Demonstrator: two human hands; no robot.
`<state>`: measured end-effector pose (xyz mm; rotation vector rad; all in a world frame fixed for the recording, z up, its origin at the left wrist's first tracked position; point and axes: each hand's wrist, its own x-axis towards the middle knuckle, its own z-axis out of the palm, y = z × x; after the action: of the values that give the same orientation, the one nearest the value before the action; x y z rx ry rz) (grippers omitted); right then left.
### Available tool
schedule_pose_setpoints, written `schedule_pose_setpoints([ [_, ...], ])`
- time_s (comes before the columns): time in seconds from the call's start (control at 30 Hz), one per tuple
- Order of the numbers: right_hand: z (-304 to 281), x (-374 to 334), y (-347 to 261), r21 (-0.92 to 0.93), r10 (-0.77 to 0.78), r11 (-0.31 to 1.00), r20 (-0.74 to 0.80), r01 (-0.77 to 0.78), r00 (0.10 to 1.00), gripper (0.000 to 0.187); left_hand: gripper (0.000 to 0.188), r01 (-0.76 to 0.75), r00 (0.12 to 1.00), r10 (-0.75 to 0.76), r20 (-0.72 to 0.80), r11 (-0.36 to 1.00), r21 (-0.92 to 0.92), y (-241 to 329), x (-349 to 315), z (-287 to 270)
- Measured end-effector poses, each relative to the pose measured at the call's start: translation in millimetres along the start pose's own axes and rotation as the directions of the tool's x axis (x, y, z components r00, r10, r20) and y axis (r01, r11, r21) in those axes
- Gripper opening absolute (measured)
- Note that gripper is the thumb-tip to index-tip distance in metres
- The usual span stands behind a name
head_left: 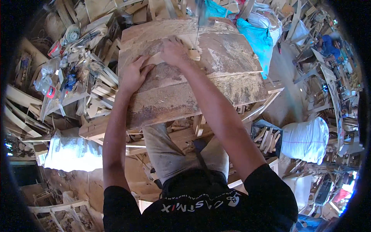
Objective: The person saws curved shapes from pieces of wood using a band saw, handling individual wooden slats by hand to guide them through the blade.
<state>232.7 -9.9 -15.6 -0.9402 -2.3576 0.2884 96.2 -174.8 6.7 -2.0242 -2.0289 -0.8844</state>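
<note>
A pale wooden piece (pixel 157 59) lies on the dusty table (pixel 232 89) of a band saw. My left hand (pixel 133 75) presses flat on its near left end. My right hand (pixel 174 50) grips its far end, close to the thin vertical saw blade (pixel 198 29). Part of the wooden piece is hidden under both hands. Sawdust covers the table around them.
A heap of cut wooden offcuts (pixel 96 89) lies left of the table, with plastic bottles (pixel 45 79) beyond. A blue sack (pixel 257 38) and white sacks (pixel 305 139) sit to the right. Another person in blue (pixel 328 46) works at far right. A crate of wood pieces (pixel 266 137) stands below the table.
</note>
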Motion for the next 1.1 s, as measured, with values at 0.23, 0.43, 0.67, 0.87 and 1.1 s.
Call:
schedule_pose_setpoints([
  [0.23,5,15,-1,-0.113,0.123,0.987,0.050,-0.117,0.991,0.049,0.042,-0.026,0.999,0.025,-0.020,0.997,-0.075,-11,12,10],
  [0.43,5,24,0,-0.147,0.175,0.977,0.137,-0.155,0.975,0.053,0.042,-0.032,0.999,0.030,-0.019,0.994,-0.109,-16,16,12],
  [0.67,3,29,5,-0.095,0.161,0.985,0.194,-0.145,0.968,0.062,0.044,0.013,1.000,-0.011,0.028,0.997,-0.077,-13,22,11],
  [0.87,9,32,3,-0.157,0.178,0.975,0.122,-0.158,0.976,0.056,0.044,0.026,1.000,-0.026,0.007,0.987,-0.157,-21,23,19],
  [1.1,-2,33,1,-0.103,0.176,0.982,0.197,-0.158,0.964,0.057,0.042,-0.022,1.000,0.022,0.019,1.000,0.011,-17,23,14],
])
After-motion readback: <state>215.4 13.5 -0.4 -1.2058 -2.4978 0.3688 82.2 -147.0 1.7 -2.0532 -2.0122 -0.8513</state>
